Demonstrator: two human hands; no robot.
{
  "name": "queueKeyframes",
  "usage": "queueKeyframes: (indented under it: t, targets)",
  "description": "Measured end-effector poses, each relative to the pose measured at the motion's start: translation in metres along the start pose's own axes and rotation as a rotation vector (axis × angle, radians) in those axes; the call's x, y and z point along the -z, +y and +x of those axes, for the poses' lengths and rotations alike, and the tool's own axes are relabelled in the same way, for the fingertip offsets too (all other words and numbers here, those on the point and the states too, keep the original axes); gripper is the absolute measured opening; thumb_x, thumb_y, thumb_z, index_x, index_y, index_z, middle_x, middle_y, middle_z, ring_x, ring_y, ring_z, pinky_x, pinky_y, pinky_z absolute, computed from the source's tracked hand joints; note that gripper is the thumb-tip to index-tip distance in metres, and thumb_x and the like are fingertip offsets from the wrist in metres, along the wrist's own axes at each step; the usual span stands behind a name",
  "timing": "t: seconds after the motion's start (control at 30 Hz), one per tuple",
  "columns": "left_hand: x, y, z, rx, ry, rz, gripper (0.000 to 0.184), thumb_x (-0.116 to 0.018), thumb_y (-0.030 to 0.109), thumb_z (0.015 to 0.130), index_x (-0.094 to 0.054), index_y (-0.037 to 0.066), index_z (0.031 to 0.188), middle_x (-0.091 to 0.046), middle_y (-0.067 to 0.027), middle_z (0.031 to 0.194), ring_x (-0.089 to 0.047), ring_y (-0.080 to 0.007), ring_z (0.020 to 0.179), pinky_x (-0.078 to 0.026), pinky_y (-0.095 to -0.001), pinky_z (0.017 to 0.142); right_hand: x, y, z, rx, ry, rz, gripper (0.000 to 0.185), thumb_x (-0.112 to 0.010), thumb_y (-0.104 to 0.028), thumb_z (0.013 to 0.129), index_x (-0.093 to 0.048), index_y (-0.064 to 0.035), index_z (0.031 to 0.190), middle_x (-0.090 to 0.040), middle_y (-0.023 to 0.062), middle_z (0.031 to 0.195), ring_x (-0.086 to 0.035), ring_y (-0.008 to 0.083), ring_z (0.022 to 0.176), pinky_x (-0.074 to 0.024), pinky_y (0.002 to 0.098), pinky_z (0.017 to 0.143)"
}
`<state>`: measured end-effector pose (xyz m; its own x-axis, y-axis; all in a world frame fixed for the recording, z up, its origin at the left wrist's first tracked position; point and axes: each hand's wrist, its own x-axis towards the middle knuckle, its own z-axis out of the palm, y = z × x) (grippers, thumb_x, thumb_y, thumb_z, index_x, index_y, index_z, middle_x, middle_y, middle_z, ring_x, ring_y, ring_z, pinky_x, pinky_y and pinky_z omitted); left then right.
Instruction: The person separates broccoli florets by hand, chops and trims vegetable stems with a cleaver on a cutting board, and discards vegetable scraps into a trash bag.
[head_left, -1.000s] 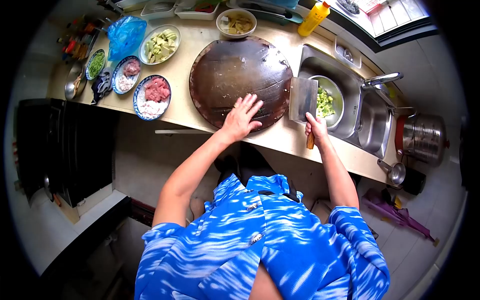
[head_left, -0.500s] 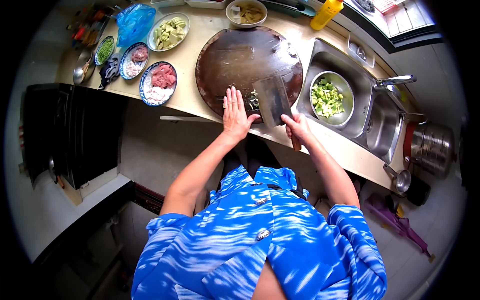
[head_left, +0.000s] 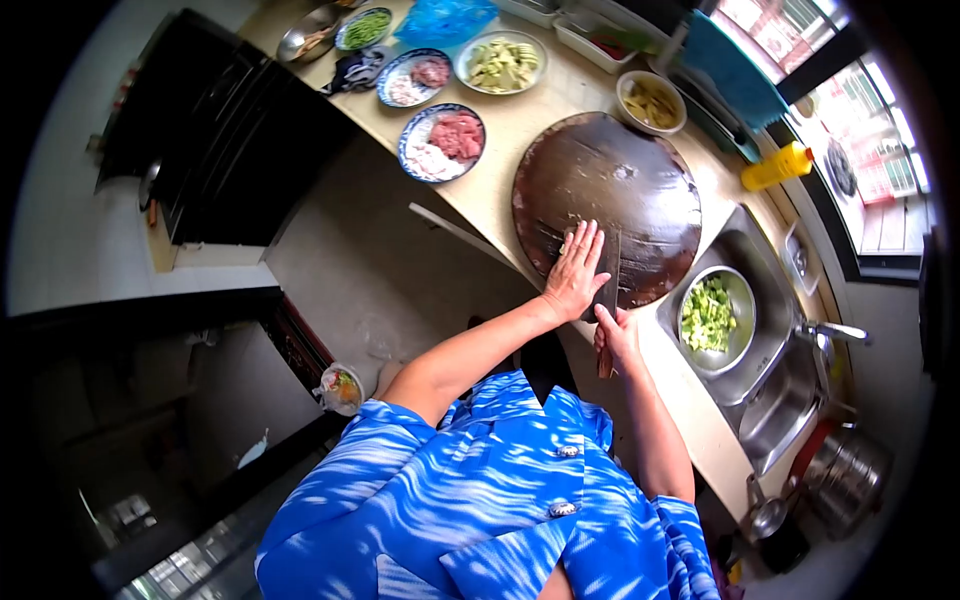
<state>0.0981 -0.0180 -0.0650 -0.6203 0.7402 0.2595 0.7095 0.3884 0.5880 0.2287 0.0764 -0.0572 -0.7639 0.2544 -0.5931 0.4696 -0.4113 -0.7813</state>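
My right hand (head_left: 618, 337) is wrapped round the wooden handle of a cleaver (head_left: 612, 265). Its blade is seen nearly edge-on over the near part of a round, dark, wet chopping board (head_left: 600, 165). Close to the blade's left side, my left hand (head_left: 577, 272) reaches over the board's near edge with its fingers stretched out. Whether that palm touches the blade or the board, I cannot tell. A small pale scrap shows beside the left fingers; anything under the hand is hidden.
Left of the board stand a plate of pink and white meat (head_left: 442, 143), a second meat plate (head_left: 414, 78) and a plate of pale green chunks (head_left: 501, 63). A bowl (head_left: 651, 102) sits behind it. The sink (head_left: 742, 385) at right holds a bowl of chopped greens (head_left: 708, 316).
The view has turned, so the counter lies at a steeper slant. The cleaver has gone from broadside to nearly edge-on, and its blade is now close beside my left hand.
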Motion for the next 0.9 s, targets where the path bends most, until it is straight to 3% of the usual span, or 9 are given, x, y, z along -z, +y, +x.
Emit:
queueKeyframes:
  t: [0.27,0.4,0.6,0.73,0.9]
  targets:
    - [0.056,-0.011,-0.032,0.118,0.104,0.096,0.065,-0.051,0.023,0.089,-0.023,-0.002,0.143,-0.019,-0.0227,0.149,-0.016,-0.0379,0.139,-0.014,-0.0483,0.113,-0.046,-0.013,-0.002,-0.025,-0.174,-0.06,0.029,-0.059,-0.024,0.092,-0.047,-0.0092,0.07,-0.045,-0.0006,0.05,-0.041,0.0099,0.038,-0.036,0.0258,0.036]
    - [0.098,-0.031,-0.081,0.284,0.221,0.105,0.063,-0.048,0.022,0.09,-0.023,-0.001,0.143,-0.02,-0.0221,0.149,-0.017,-0.0371,0.139,-0.013,-0.0486,0.113,-0.103,-0.011,-0.004,-0.023,-0.236,-0.28,0.034,-0.06,-0.024,0.091,-0.048,-0.0074,0.064,-0.047,0.0019,0.048,-0.044,0.0125,0.036,-0.0361,0.0273,0.035]
    - [0.149,-0.073,-0.205,0.561,0.446,0.207,0.062,-0.047,0.021,0.091,-0.023,-0.002,0.143,-0.019,-0.0217,0.15,-0.017,-0.0375,0.139,-0.014,-0.0501,0.112,-0.208,0.038,-0.004,-0.07,-0.622,-0.488,0.04,-0.058,-0.024,0.092,-0.049,-0.0053,0.058,-0.049,0.0048,0.046,-0.046,0.0137,0.036,-0.0354,0.0273,0.035]
    - [0.192,-0.096,-0.31,0.725,0.584,0.252,0.061,-0.047,0.019,0.092,-0.021,-0.003,0.143,-0.019,-0.0207,0.149,-0.019,-0.0374,0.138,-0.016,-0.0485,0.113,-0.304,0.08,-0.025,-0.058,-0.779,-0.668,0.043,-0.059,-0.023,0.091,-0.046,-0.0065,0.053,-0.047,0.0045,0.044,-0.045,0.0139,0.035,-0.0344,0.0281,0.034]
    - [0.224,-0.143,-0.455,0.895,0.673,0.282,0.059,-0.048,0.017,0.092,-0.023,-0.002,0.143,-0.021,-0.0184,0.149,-0.021,-0.0362,0.138,-0.018,-0.0465,0.113,-0.422,0.166,-0.057,-0.196,-0.911,-0.748,0.039,-0.058,-0.023,0.091,-0.048,-0.0036,0.058,-0.047,0.0048,0.046,-0.044,0.0138,0.036,-0.0352,0.0287,0.036]
